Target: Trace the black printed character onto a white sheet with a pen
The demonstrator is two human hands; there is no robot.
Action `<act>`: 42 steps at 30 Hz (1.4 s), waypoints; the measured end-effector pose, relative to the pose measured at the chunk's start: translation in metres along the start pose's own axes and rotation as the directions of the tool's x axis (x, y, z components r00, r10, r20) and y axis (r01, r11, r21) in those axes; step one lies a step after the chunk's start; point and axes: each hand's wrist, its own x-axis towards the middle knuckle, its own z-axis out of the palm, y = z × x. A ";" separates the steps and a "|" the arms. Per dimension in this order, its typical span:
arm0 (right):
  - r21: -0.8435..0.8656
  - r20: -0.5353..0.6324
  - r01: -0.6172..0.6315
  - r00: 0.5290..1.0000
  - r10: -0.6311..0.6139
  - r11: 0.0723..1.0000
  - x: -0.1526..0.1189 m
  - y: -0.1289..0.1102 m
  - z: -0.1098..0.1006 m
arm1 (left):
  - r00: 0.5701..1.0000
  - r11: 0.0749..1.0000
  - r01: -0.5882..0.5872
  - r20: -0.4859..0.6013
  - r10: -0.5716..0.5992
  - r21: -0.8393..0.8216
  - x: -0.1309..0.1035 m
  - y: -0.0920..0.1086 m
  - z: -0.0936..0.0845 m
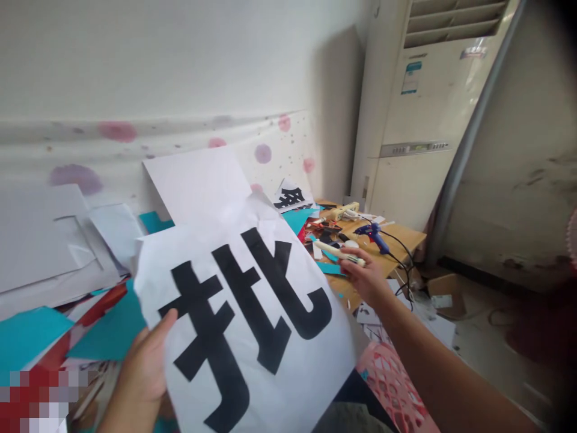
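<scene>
A large white paper sheet point(293, 361) with a bold black character fills the middle of the view, tilted and slightly curled. My left hand point(146, 361) grips its left edge, thumb on top near a black stroke. Beyond the right edge of the sheet, my right hand point(360, 273) closes around a slim cream-coloured tool point(331, 248), its long end pointing left over the wooden table point(401, 237). The tool's exact kind is unclear. Just right of it lies a blue glue gun point(373, 234) with a black cord.
Teal sheets point(33, 334) and white boards point(40, 240) crowd the left. Scraps and a power strip point(345, 211) lie on the table. A pink perforated basket point(392, 385) sits below my right arm. An air conditioner point(419, 120) stands behind, with a cardboard box point(451, 291) on the floor.
</scene>
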 end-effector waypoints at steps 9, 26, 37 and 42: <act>0.286 0.086 0.016 0.995 -0.042 0.958 -0.018 -0.031 -0.001 | 0.976 0.996 -0.093 0.197 0.089 0.012 -0.008 -0.033 0.005; 0.421 0.485 0.015 0.841 -0.239 0.907 -0.073 -0.014 0.246 | 0.933 0.996 -0.080 0.347 0.091 -0.046 -0.013 -0.048 0.000; 0.331 0.245 0.252 0.908 -0.341 0.909 -0.039 0.012 0.245 | 0.961 0.999 0.036 0.274 -0.030 -0.016 -0.012 -0.054 -0.002; 0.423 0.233 0.231 0.907 -0.351 0.876 -0.053 0.014 0.245 | 0.953 0.986 0.161 0.255 -0.167 0.044 -0.009 -0.039 -0.011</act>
